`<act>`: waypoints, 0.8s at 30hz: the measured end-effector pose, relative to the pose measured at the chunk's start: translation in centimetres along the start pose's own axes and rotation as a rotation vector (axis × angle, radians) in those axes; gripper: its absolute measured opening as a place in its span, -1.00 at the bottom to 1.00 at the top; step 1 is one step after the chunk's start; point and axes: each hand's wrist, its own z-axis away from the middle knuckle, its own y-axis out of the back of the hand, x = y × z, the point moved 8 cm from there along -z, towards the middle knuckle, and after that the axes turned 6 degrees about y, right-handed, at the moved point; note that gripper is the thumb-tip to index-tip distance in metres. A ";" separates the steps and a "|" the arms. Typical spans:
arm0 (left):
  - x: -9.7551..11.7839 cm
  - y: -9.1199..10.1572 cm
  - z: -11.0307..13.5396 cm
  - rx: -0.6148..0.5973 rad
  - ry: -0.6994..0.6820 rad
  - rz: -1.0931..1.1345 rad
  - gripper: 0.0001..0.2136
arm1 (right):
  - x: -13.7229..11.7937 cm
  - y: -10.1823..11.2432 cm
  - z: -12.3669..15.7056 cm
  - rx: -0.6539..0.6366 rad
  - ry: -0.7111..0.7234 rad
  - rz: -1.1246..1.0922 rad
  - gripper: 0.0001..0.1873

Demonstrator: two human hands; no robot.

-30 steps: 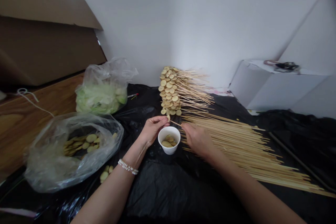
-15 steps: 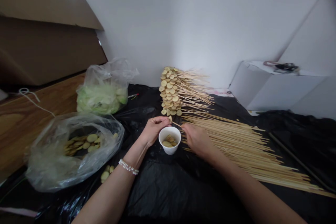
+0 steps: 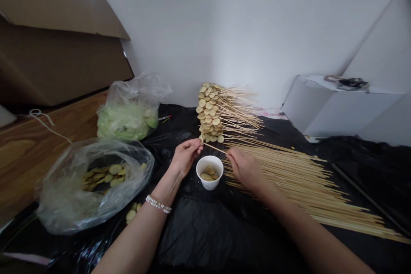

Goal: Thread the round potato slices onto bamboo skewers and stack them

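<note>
My left hand (image 3: pixel 187 154), with a beaded bracelet at the wrist, pinches a round potato slice (image 3: pixel 201 139) at the tip of a thin wooden skewer (image 3: pixel 214 148). The other end of that skewer is gripped by my right hand (image 3: pixel 245 167). Just below the skewer stands a white cup (image 3: pixel 209 183) holding several slices. Behind my hands is a stack of skewered slices (image 3: pixel 210 113), their sticks pointing right. Bare skewers (image 3: pixel 298 184) lie in a wide spread beside and under my right forearm.
An open clear plastic bag (image 3: pixel 73 205) with slices lies at left, a few loose slices (image 3: pixel 131 213) near it. Behind it sits a tied bag of pale green vegetable (image 3: pixel 123 122). A cardboard box (image 3: pixel 61 55) is far left, a white box (image 3: pixel 346 111) far right. Black plastic sheeting (image 3: pixel 192 239) covers the surface.
My left hand has moved slightly left and away from my right hand. More of the skewer now shows between them. The view has shifted a little.
</note>
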 end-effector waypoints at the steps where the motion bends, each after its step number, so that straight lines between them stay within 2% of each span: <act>1: -0.2 -0.2 0.0 -0.015 0.008 0.003 -0.72 | 0.0 0.0 0.1 -0.001 0.004 0.019 -0.70; 7: -0.5 -0.6 0.3 -0.053 0.014 -0.015 -0.71 | 0.0 -0.5 0.1 -0.081 -0.034 0.028 -0.73; 16: -0.6 -0.9 0.4 -0.085 0.030 -0.047 -0.70 | -0.2 0.7 0.0 0.015 -0.030 -0.034 -0.73; 24: -0.7 -1.0 0.5 -0.107 0.045 -0.039 -0.74 | -0.2 -0.3 -0.1 -0.110 -0.055 -0.061 -0.72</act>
